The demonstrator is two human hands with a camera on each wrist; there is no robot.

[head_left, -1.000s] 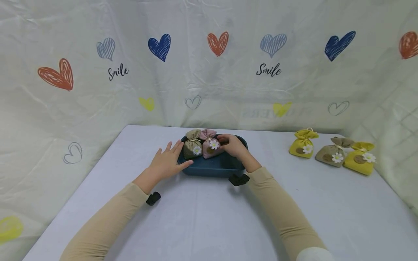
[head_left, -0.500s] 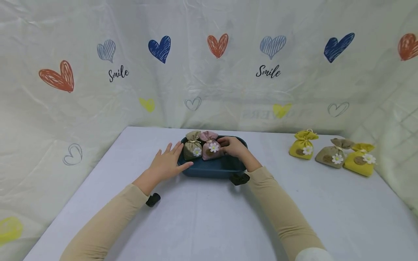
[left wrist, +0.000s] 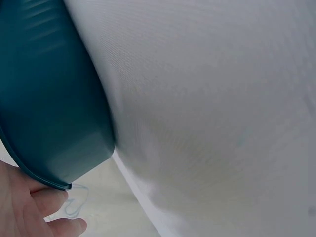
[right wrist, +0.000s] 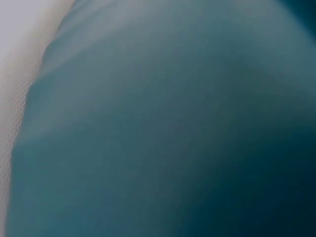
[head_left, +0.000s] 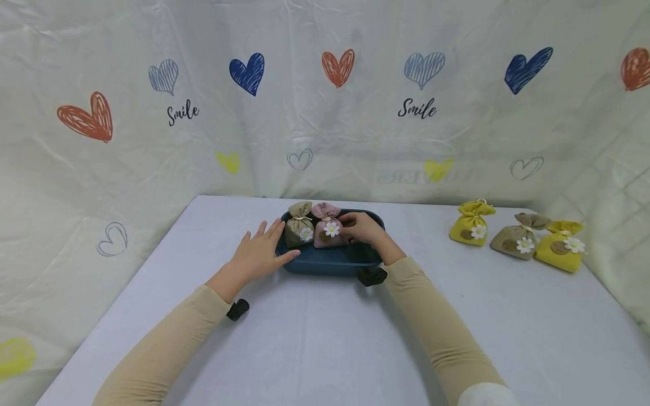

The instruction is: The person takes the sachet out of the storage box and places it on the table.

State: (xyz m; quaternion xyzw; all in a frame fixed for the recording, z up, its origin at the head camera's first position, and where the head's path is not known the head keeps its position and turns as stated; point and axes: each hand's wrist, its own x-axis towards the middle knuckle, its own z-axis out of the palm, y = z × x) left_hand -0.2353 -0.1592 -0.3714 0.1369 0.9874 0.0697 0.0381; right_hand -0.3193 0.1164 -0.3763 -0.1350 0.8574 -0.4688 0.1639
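Note:
A dark teal plastic basin (head_left: 330, 268) stands at the table's far middle. Inside, at its left, an olive-beige drawstring pouch (head_left: 294, 237) and a pink drawstring pouch (head_left: 325, 238) sit upright side by side, each with a white flower. My left hand (head_left: 256, 254) rests on the basin's left end, fingers spread; in the left wrist view its fingers (left wrist: 49, 201) touch the rim from outside. My right hand (head_left: 364, 229) reaches over the right side and pinches the pink pouch's right edge; its fingertips are partly hidden. The right wrist view holds only the basin's blurred wall (right wrist: 123, 123).
On the table's right stand a yellow pouch (head_left: 464, 228), a grey-brown pouch (head_left: 508, 241) and another yellow pouch (head_left: 553, 256). A pale curtain (head_left: 355, 129) printed with hearts hangs behind the white table (head_left: 304, 338).
The pink pouch has shifted slightly and sits straighter beside the olive-beige one. My right hand stays at its side; my left hand has hardly moved.

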